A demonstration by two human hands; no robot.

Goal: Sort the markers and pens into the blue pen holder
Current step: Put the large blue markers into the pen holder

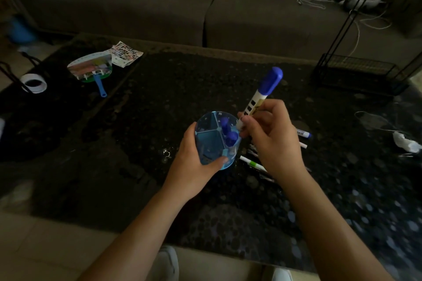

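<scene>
The round blue pen holder (211, 141) stands mid-table, split into compartments. My left hand (194, 162) wraps around its left and front side. Two blue-capped markers (229, 134) stand in its right compartment. My right hand (271, 137) grips a white marker with a blue cap (262, 93), cap up and tilted right, its lower end at the holder's right rim. More pens lie on the table under and right of my right hand: a green-banded one (252, 163), a blue-capped one (303, 133) and a white one (302, 144).
The table (137, 132) is dark and speckled. A hand fan with a blue handle (92, 70) and a sticker sheet (125, 53) lie at the back left, with a white tape roll (34, 83). A black wire rack (356, 70) stands back right. Crumpled white wrapping (406, 141) lies right. A sofa runs behind.
</scene>
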